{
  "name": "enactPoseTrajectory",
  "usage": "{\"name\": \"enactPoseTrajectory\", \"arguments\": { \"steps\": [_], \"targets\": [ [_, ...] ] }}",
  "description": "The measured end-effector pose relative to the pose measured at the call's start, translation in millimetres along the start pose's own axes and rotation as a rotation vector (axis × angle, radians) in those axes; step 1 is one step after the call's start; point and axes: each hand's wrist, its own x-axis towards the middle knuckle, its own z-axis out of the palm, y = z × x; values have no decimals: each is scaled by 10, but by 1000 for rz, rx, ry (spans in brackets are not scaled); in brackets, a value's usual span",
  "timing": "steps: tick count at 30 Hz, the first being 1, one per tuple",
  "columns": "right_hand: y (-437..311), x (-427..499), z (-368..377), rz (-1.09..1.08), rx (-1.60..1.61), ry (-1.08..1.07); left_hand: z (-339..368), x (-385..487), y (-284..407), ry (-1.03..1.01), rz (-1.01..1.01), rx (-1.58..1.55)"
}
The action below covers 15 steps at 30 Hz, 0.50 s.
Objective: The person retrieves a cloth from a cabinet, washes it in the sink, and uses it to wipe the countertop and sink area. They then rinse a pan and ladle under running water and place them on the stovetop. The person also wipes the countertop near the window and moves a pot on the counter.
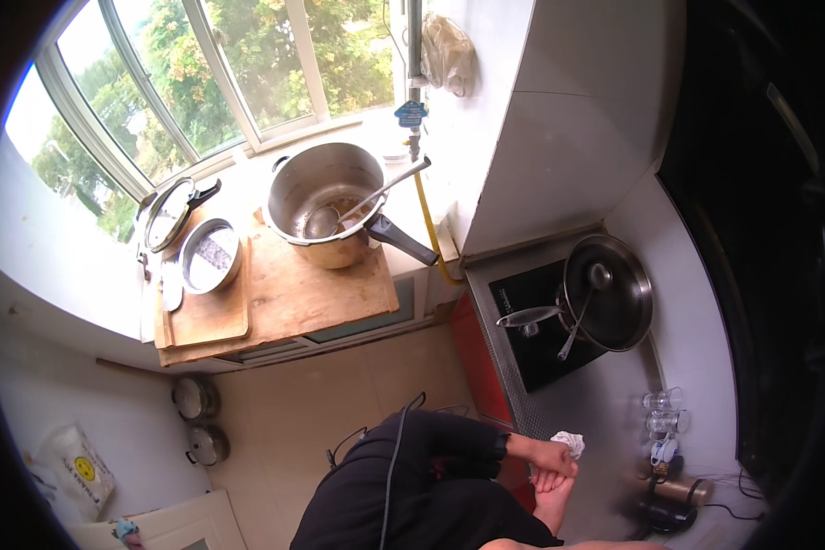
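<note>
My left hand (552, 456) is curled and pressed against my right hand (554, 485) in front of my body, by the edge of the steel counter (577, 405). A crumpled white tissue or cloth (569, 444) sticks out beside the left hand's knuckles, and the hand appears closed on it. The right hand's fingers are bent beneath the left, partly covered, so whether they grip anything is hidden. Up the counter, a dark frying pan (619, 313) sits on a black cooktop (522, 357), a metal ladle (599, 276) lying inside it.
On a wooden board (316, 295) under the window stand a large pressure cooker pot (344, 254) with a ladle (385, 189) and a metal bowl (210, 256). A glass lid (168, 213) leans behind. Glasses (663, 421) line the counter's wall side. Two lidded pots (206, 445) stand far left.
</note>
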Motion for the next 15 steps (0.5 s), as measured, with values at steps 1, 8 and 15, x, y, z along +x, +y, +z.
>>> {"name": "enactPoseTrajectory", "arguments": {
  "steps": [1,8,15],
  "targets": [
    [-2,-19,27,33,3,89,-78,-51,-31,64,19,-37],
    [-441,-150,-365,-11,-80,474,-957,-21,-407,501,245,660],
    [-761,-282,-819,-275,-801,635,-611,250,-707,153,14,986]
  ]
}}
